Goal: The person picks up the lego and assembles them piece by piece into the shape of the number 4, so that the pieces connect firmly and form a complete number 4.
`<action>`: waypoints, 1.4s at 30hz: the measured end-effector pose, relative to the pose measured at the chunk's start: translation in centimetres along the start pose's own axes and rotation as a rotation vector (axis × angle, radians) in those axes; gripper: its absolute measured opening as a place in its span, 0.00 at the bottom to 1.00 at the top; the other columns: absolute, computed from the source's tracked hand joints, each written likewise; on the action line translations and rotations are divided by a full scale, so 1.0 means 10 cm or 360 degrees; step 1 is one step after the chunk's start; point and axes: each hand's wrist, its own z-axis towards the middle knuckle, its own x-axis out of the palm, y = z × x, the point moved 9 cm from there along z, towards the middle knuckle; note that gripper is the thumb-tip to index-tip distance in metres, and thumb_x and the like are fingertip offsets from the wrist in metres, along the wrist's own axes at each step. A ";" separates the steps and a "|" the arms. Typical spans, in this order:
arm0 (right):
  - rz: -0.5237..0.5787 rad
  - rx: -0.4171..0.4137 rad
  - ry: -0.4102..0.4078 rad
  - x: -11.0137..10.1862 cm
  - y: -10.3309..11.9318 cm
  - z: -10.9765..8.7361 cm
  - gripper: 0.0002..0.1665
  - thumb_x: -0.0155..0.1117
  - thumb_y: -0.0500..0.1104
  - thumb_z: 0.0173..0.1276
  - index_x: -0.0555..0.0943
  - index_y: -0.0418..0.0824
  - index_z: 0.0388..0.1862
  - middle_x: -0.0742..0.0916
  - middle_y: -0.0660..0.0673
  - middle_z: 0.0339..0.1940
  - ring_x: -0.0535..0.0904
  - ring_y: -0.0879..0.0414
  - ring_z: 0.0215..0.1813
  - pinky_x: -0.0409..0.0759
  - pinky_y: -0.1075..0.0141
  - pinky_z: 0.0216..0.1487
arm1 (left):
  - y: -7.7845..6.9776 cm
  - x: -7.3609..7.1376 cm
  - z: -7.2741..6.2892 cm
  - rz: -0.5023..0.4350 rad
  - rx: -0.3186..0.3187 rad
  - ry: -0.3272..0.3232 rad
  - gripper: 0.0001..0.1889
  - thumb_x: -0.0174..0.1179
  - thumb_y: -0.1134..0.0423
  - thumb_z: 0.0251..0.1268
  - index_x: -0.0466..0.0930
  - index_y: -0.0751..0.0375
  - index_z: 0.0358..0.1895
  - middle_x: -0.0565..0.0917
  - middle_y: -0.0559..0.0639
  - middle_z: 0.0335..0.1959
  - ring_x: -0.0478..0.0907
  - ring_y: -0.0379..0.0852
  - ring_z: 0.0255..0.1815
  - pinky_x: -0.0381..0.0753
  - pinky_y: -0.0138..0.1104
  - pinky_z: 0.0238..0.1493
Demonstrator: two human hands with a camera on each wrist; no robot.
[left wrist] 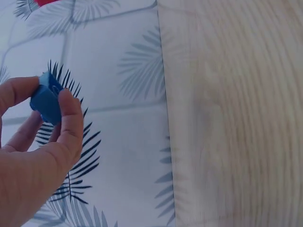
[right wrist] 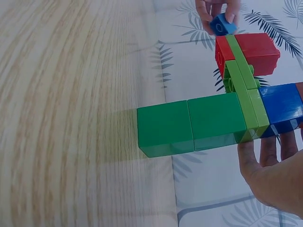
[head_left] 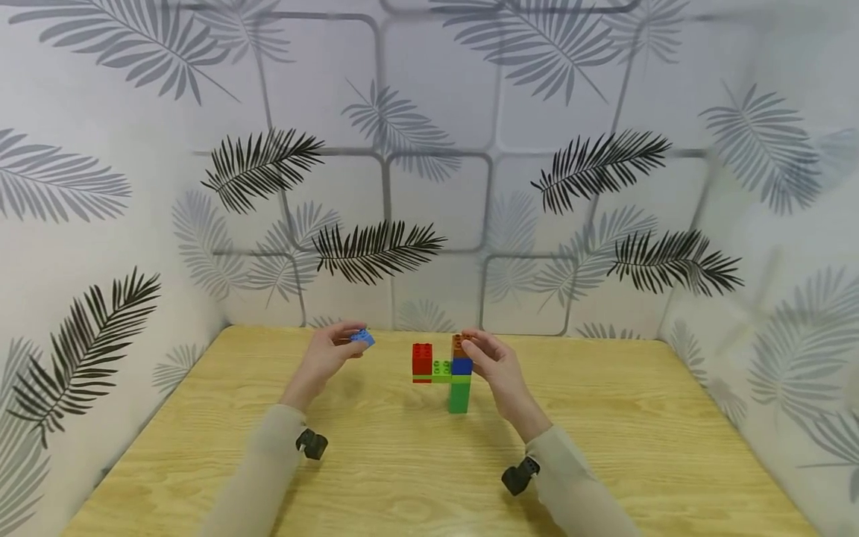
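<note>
My left hand (head_left: 325, 364) pinches a small blue toy brick (head_left: 362, 338) between thumb and fingertips, above the table and left of a brick structure. That structure has green bricks (right wrist: 191, 124) at its foot, light green plates (head_left: 441, 368) reaching left, then a dark blue brick (head_left: 461, 366) and an orange-brown brick (head_left: 458, 347) on top. Red bricks (head_left: 422, 359) sit above and below the plates' left end. My right hand (head_left: 499, 377) holds the structure's upper right part, thumb at the orange-brown brick. In the right wrist view, fingertips (right wrist: 246, 156) lie along its side.
The wooden table (head_left: 376, 477) reaches back to a wall (head_left: 436, 186) with leaf patterns. Side walls stand left and right. A small black camera (head_left: 312, 444) is on the left sleeve, another (head_left: 520, 476) on the right.
</note>
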 end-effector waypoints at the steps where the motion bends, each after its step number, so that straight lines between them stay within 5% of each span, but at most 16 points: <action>1: 0.0001 0.0000 0.0003 0.00 0.00 0.00 0.28 0.62 0.47 0.72 0.73 0.35 0.66 0.84 0.48 0.55 0.82 0.60 0.52 0.71 0.47 0.68 | -0.01 0.03 0.00 -0.0023 0.0015 -0.0009 0.22 0.61 0.65 0.68 0.75 0.62 0.64 0.76 0.64 0.61 0.80 0.52 0.53 0.81 0.45 0.56; 8: -0.0029 0.0012 -0.0018 0.00 -0.01 0.00 0.26 0.62 0.48 0.72 0.75 0.38 0.65 0.84 0.48 0.54 0.81 0.59 0.53 0.73 0.48 0.66 | -0.16 0.22 0.00 -0.0088 0.0192 -0.0051 0.21 0.64 0.62 0.66 0.77 0.64 0.60 0.81 0.65 0.54 0.82 0.56 0.49 0.84 0.42 0.48; 13: -0.0030 0.0005 -0.0018 0.00 0.00 0.01 0.27 0.62 0.48 0.72 0.74 0.37 0.65 0.84 0.50 0.53 0.81 0.59 0.52 0.74 0.51 0.64 | -0.31 0.33 -0.05 -0.0007 0.0336 -0.0022 0.21 0.65 0.59 0.66 0.79 0.61 0.60 0.84 0.62 0.53 0.83 0.49 0.45 0.84 0.45 0.46; 19: -0.0022 0.0008 -0.0005 0.01 0.00 0.02 0.26 0.62 0.48 0.72 0.75 0.38 0.65 0.84 0.50 0.53 0.81 0.60 0.53 0.76 0.55 0.63 | -0.37 0.45 -0.06 -0.0009 0.0411 0.0045 0.21 0.66 0.59 0.65 0.81 0.57 0.60 0.85 0.58 0.52 0.84 0.44 0.47 0.84 0.36 0.47; 27: -0.0017 0.0005 -0.0017 0.01 -0.02 0.00 0.28 0.63 0.48 0.72 0.74 0.37 0.66 0.84 0.50 0.53 0.81 0.60 0.52 0.78 0.60 0.59 | -0.48 0.63 -0.12 0.0142 0.0539 0.0068 0.19 0.64 0.66 0.65 0.80 0.63 0.60 0.85 0.59 0.53 0.81 0.53 0.52 0.81 0.30 0.45; 36: -0.0005 -0.0024 -0.0047 0.00 -0.01 -0.01 0.26 0.62 0.47 0.72 0.75 0.37 0.65 0.84 0.51 0.52 0.81 0.60 0.52 0.76 0.54 0.63 | -0.64 0.84 -0.21 0.0353 0.0800 0.0118 0.17 0.63 0.61 0.67 0.82 0.55 0.59 0.83 0.50 0.57 0.80 0.46 0.48 0.81 0.32 0.42; 42: -0.0005 -0.0032 -0.0057 0.00 -0.01 -0.01 0.24 0.62 0.46 0.72 0.76 0.38 0.63 0.84 0.49 0.52 0.81 0.59 0.52 0.75 0.53 0.63 | -0.62 0.86 -0.24 0.0442 0.0832 0.0127 0.22 0.65 0.62 0.65 0.80 0.52 0.63 0.81 0.50 0.60 0.80 0.46 0.49 0.82 0.31 0.40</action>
